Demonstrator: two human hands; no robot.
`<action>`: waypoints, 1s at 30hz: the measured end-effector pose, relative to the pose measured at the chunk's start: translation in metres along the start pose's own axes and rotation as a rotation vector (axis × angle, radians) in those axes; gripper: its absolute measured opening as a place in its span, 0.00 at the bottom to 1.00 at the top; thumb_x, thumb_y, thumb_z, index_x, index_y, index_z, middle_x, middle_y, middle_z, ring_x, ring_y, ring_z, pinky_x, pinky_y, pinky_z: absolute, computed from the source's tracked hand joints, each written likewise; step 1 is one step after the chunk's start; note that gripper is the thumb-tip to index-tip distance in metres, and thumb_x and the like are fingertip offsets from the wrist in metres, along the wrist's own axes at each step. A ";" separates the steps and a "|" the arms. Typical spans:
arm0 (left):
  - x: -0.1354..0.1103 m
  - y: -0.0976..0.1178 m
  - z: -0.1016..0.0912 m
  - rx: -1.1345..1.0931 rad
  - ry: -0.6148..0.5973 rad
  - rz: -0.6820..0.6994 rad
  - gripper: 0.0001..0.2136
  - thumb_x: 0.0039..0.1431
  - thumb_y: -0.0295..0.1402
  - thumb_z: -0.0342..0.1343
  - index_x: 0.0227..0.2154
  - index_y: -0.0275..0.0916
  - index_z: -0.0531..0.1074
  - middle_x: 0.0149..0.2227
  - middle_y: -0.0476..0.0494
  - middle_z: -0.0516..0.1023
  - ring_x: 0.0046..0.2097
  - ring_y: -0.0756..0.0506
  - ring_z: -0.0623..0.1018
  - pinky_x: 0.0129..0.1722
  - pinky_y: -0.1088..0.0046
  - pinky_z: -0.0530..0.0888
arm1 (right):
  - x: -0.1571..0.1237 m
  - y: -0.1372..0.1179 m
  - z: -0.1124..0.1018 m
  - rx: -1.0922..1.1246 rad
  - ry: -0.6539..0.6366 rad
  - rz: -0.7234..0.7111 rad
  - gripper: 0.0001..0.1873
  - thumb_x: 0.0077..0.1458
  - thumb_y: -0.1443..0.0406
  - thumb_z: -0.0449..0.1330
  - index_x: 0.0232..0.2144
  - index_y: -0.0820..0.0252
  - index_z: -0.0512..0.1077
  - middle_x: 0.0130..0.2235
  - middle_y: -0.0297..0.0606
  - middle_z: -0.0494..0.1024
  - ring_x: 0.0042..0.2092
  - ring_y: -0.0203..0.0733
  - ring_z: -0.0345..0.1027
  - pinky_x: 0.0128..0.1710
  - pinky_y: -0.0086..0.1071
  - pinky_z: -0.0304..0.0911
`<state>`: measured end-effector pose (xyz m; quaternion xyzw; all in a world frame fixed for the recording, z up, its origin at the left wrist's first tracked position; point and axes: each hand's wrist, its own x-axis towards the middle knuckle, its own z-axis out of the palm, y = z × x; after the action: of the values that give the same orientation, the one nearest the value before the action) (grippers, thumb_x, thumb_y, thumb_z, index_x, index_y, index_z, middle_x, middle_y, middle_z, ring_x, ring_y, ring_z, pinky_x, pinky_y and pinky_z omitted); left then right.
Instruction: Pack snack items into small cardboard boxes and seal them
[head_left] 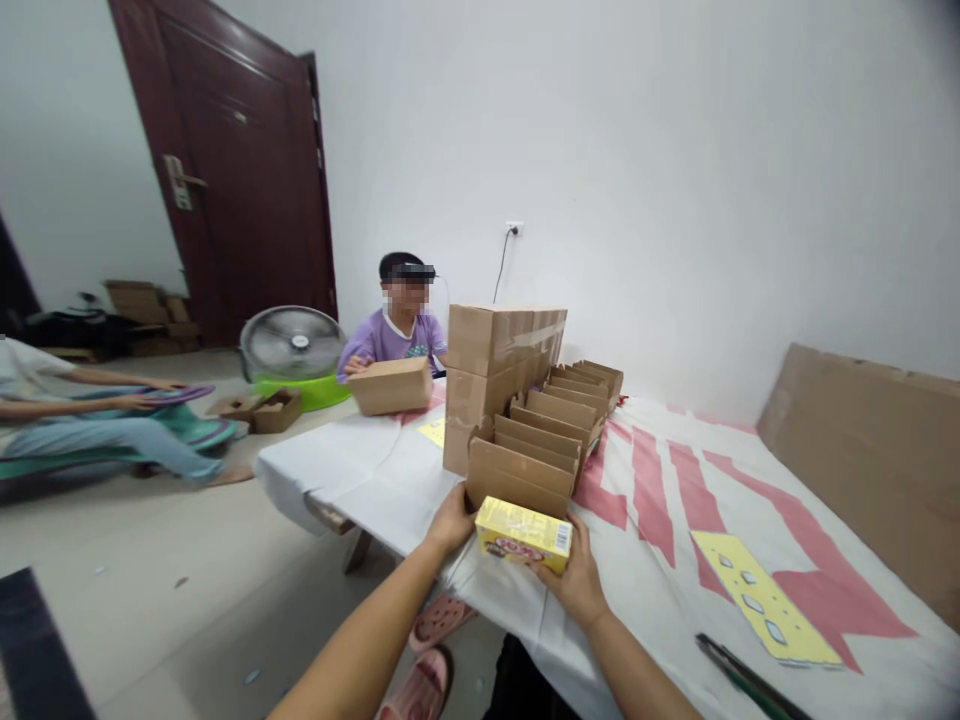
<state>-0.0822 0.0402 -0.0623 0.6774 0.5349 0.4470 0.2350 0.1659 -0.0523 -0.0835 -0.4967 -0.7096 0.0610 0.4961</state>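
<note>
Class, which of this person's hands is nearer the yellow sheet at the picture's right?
Right. The right hand, holding the yellow box, is left of the yellow sheet, apart from it; the left hand, by the box's left end, is farther left.

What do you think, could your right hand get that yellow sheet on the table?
Probably yes: nothing seems to stand between the right hand and the yellow sheet. But that hand is holding the yellow box, so it would likely have to let go first.
</note>
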 end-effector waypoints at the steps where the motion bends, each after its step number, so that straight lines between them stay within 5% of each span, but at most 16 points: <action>1: 0.000 0.000 0.000 0.003 -0.001 0.001 0.20 0.47 0.38 0.60 0.43 0.37 0.68 0.41 0.40 0.78 0.39 0.43 0.76 0.38 0.70 0.70 | 0.000 0.000 0.000 0.001 -0.002 0.001 0.38 0.47 0.57 0.65 0.57 0.56 0.54 0.58 0.48 0.58 0.55 0.50 0.64 0.54 0.43 0.64; 9: 0.001 0.000 -0.004 0.080 -0.019 0.012 0.18 0.50 0.35 0.56 0.45 0.39 0.70 0.39 0.41 0.79 0.41 0.41 0.76 0.42 0.68 0.70 | -0.001 -0.002 -0.004 -0.059 0.059 -0.053 0.39 0.46 0.56 0.65 0.57 0.59 0.55 0.58 0.50 0.57 0.58 0.55 0.59 0.55 0.48 0.62; 17: 0.004 -0.005 -0.002 0.247 -0.093 0.017 0.17 0.55 0.37 0.51 0.47 0.39 0.69 0.40 0.39 0.75 0.43 0.41 0.74 0.44 0.68 0.68 | 0.001 -0.007 -0.002 -0.122 0.119 0.041 0.35 0.47 0.54 0.65 0.53 0.57 0.58 0.56 0.48 0.59 0.56 0.55 0.60 0.53 0.47 0.63; 30: 0.039 0.018 0.031 0.422 -0.062 -0.202 0.14 0.53 0.42 0.53 0.37 0.39 0.75 0.33 0.36 0.77 0.40 0.37 0.76 0.38 0.67 0.69 | 0.009 0.013 0.009 -0.109 0.209 0.132 0.35 0.50 0.51 0.61 0.55 0.60 0.56 0.55 0.51 0.61 0.57 0.57 0.57 0.55 0.51 0.59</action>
<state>-0.0448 0.0758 -0.0495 0.6679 0.6742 0.2781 0.1481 0.1675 -0.0352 -0.0899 -0.5722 -0.6219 0.0027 0.5346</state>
